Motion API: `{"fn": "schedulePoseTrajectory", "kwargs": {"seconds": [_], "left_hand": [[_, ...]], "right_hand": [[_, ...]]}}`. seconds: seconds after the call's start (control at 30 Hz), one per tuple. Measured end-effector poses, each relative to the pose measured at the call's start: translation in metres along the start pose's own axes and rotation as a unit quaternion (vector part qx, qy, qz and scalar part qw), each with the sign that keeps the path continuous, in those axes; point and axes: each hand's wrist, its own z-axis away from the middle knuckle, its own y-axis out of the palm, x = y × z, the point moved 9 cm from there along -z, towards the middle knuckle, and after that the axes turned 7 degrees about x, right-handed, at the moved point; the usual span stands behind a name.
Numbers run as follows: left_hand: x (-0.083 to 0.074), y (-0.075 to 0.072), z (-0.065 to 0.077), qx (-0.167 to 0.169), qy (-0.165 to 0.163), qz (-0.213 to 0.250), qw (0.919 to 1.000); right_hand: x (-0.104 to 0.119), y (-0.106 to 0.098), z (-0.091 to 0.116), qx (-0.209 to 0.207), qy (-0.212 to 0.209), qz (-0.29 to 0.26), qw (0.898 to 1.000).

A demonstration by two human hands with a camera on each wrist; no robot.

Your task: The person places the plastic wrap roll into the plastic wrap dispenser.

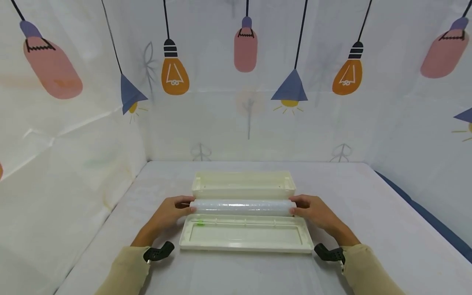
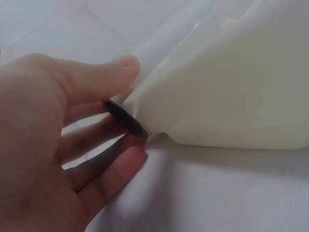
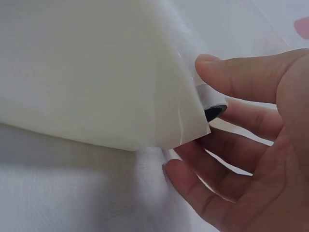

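Observation:
A glossy roll of plastic wrap (image 1: 243, 207) lies crosswise in the head view, between a cream box and its flat lid. My left hand (image 1: 170, 212) grips its left end, thumb in front and fingers behind. At the right end, my right hand (image 1: 313, 211) holds it the same way. Both wrist views show the dark hollow of the roll's end, with the left hand (image 2: 53, 125) and right hand (image 3: 260, 150) around it. The lid (image 1: 243, 235) is nearest me, a small green piece (image 1: 200, 223) at its upper left. Behind the roll stands the open box (image 1: 243, 192).
All this is on a table with a white cover (image 1: 243, 274). White curtains printed with lamps and bulbs (image 1: 175, 76) hang at the back and sides. A dark blue strip (image 1: 424, 209) runs along the table's right edge.

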Motion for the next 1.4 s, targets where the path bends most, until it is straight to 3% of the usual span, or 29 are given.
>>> {"fn": "schedulePoseTrajectory", "kwargs": {"seconds": [0.47,0.67,0.93,1.4], "left_hand": [[-0.004,-0.005,0.002,-0.016,0.047,0.058,0.9971],[-0.007,-0.010,0.002,-0.026,0.045,0.102,0.9933],[-0.013,-0.005,0.005,-0.022,0.057,0.167,0.9840],[-0.021,-0.006,0.006,-0.030,0.064,0.179,0.9814]], "right_hand": [[-0.002,-0.011,0.000,-0.054,-0.009,-0.005,0.999],[0.002,-0.012,0.001,-0.063,-0.010,-0.034,0.997],[0.005,-0.010,0.002,-0.073,-0.023,-0.098,0.992],[0.009,-0.013,0.001,-0.091,-0.024,-0.115,0.989]]}}
